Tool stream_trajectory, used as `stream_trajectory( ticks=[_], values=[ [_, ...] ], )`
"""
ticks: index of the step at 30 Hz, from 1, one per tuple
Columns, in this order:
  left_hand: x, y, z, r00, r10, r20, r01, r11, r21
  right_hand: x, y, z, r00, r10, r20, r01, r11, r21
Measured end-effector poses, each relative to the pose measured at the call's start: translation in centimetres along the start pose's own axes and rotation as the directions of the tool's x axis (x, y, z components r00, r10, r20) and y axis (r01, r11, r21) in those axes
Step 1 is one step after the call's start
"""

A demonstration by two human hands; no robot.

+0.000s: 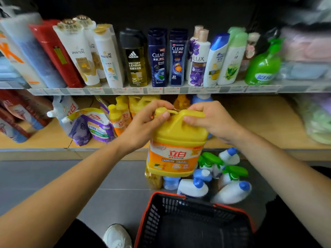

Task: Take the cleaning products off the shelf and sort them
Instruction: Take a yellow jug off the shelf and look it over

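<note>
Big yellow jug off the shelf, both hands on it

The yellow detergent jug (176, 140) hangs upright in front of the lower shelf (259, 122), right above the cluster of white bottles (231, 192) and green sprayers (211, 159) on the floor, just past the black basket (155, 212). The left hand (145, 122) has its fingers curled round the cap end, and the right hand (209, 119) is wrapped round the handle. It looks heavy to me, so if the cap-side grip slips or the cap turns, the jug could tip and drop onto that cluster, toppling bottles or squashing a trigger.
</note>
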State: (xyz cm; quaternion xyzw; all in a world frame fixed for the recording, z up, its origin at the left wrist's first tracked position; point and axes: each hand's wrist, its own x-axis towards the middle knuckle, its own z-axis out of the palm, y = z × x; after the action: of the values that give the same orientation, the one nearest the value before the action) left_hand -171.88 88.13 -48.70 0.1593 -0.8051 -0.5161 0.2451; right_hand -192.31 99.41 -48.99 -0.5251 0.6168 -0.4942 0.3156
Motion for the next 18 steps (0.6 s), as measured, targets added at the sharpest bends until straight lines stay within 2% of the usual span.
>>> stream_trajectory(
  ticks=[4,7,9,13,16,18],
  values=[
    [-1.6,1.4,3.9,0.995,-0.055,0.086,0.064,0.993,-0.097,-4.0,0.3,-1.9,0.998,0.023,0.057,-0.026,0.998,0.05],
    [-2.8,1.9,5.4,0.979,-0.096,0.177,0.128,0.976,-0.178,-5.8,0.4,-2.7,0.996,0.011,0.088,-0.01,1.0,-0.008],
    [-3.2,2.2,6.1,0.97,-0.098,0.221,0.137,0.976,-0.169,-6.7,0.4,-3.1,0.995,-0.011,0.095,0.013,1.0,-0.024],
    [-3.8,2.2,8.3,0.993,-0.025,0.116,0.038,0.994,-0.107,-8.2,0.5,-4.4,0.996,-0.058,0.068,0.056,0.998,0.021],
    [-3.8,1.5,9.5,0.997,-0.023,0.068,0.036,0.98,-0.195,-8.8,0.9,-5.2,0.997,-0.07,0.041,0.068,0.997,0.045],
    [-3.5,1.1,9.9,0.994,-0.038,0.099,0.062,0.968,-0.245,-8.9,1.3,-5.7,0.997,-0.07,0.044,0.067,0.995,0.072]
  ],
)
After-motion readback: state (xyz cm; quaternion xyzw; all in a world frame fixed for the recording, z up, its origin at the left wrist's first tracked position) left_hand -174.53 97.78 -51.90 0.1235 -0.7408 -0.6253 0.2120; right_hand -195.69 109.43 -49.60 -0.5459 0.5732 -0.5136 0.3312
